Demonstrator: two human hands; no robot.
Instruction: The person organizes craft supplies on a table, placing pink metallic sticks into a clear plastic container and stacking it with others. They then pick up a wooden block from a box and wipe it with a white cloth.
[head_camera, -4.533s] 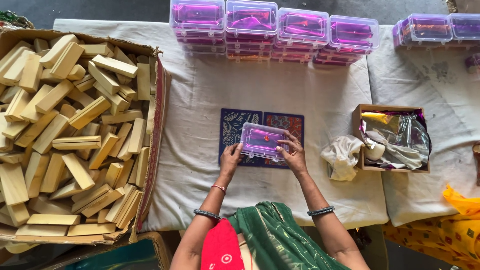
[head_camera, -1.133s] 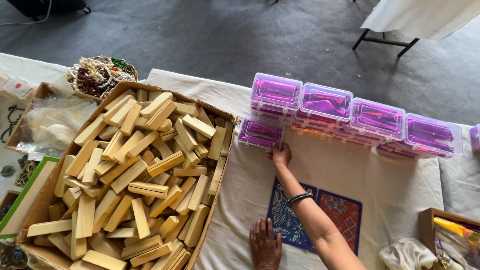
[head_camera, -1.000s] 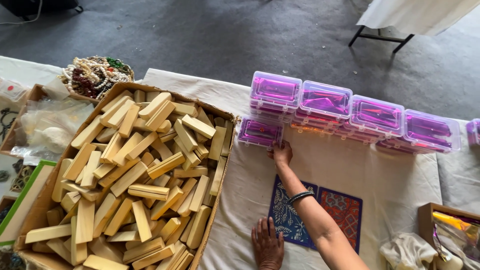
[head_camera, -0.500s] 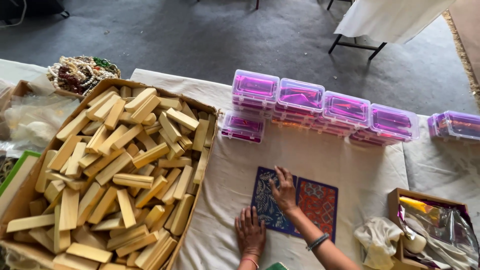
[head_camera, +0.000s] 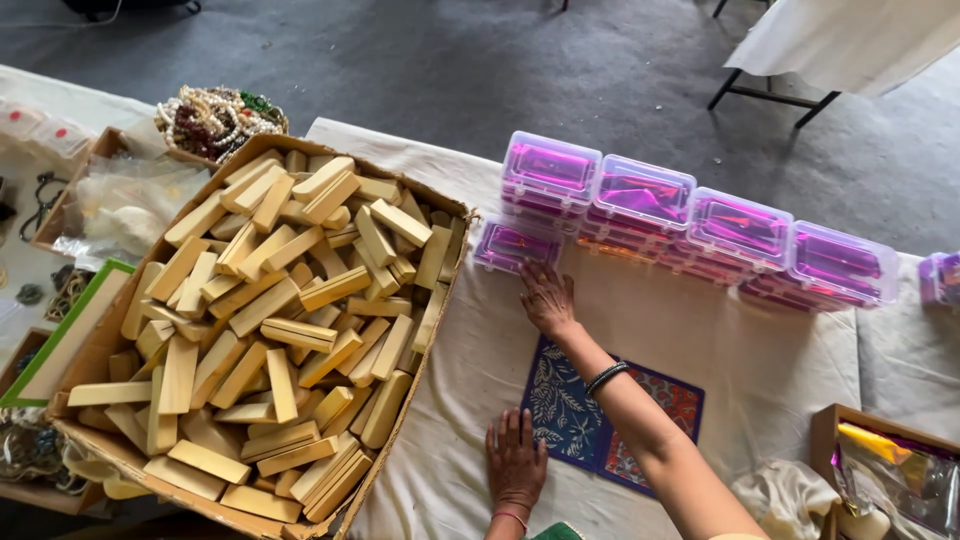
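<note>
Purple box (head_camera: 943, 278) cut by edge

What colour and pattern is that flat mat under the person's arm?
The mat is dark blue with pale leaf prints, plus a reddish patterned part on one side. The head view shows it.

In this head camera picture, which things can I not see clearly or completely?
- Contents of the clear plastic boxes: only pink shine shows through the lids.
- Lower wooden blocks in the cardboard box: covered by the blocks on top.
- Blue patterned mat: partly covered by the right forearm.
- Right hand: whether its fingertips touch the single low box is unclear.
- Left hand: wrist cut off by the bottom edge.
- Small box at right: cut off by the frame.
</note>
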